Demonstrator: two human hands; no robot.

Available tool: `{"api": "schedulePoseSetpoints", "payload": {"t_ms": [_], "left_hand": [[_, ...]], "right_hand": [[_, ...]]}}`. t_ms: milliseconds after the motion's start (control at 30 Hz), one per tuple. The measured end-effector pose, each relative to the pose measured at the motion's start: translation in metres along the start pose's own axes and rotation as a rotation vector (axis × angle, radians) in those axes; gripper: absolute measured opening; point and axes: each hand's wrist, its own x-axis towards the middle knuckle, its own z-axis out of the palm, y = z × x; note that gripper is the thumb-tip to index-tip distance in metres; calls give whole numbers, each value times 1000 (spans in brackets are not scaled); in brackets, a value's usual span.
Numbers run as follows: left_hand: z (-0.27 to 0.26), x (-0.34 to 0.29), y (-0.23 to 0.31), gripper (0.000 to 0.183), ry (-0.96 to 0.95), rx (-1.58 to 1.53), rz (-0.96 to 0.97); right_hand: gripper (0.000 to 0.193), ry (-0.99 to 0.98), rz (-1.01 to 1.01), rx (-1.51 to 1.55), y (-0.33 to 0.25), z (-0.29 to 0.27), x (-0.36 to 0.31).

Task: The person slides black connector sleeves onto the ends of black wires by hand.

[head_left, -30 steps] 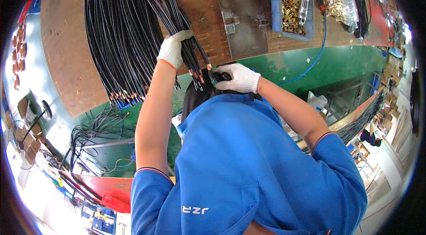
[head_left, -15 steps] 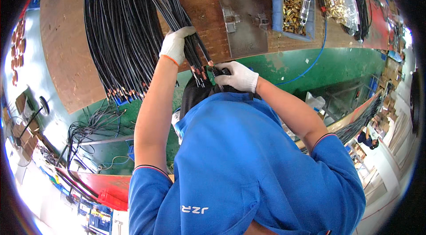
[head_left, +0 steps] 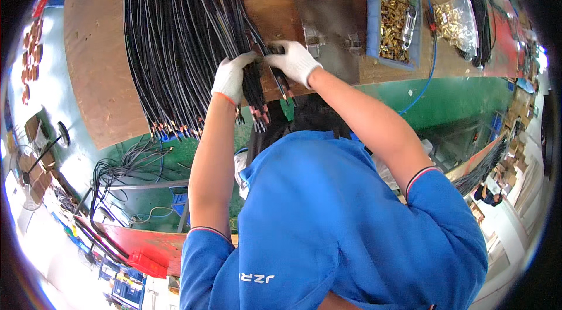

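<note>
Many long black cables [head_left: 170, 46] lie side by side along the wooden tabletop, their stripped copper-coloured ends hanging over its near edge. My left hand [head_left: 233, 77], in a white glove, is closed around a smaller bunch at the right of the pile; the bunch's ends [head_left: 259, 115] show below it. Just to the right, my gloved right hand [head_left: 294, 63] has its fingers closed on one or two black cables [head_left: 281, 83] set apart from that bunch. The fingertips partly hide how these cables are held.
A blue crate [head_left: 372, 26] of brass-coloured fittings stands to the right, with a hand tool [head_left: 409, 28] on a blue hose lying in it. Beside it is a clear bag [head_left: 458, 20] of similar fittings. A dark metal plate [head_left: 331, 11] lies left of the crate. More black cables [head_left: 477, 5] lie farther right.
My right hand has moved up and left from the cable ends to grip farther along the cables, close to my left hand. My left hand still holds its bunch.
</note>
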Motion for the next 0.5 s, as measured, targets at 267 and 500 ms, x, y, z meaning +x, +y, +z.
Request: {"api": "schedulePoseSetpoints", "payload": {"t_ms": [267, 500], "left_hand": [[-31, -7, 9, 28, -44, -15, -151], [-30, 13, -9, 25, -74, -14, -244]], "right_hand": [[41, 96, 116, 420, -23, -7, 89], [20, -362, 303, 1003, 10, -23, 15]]}}
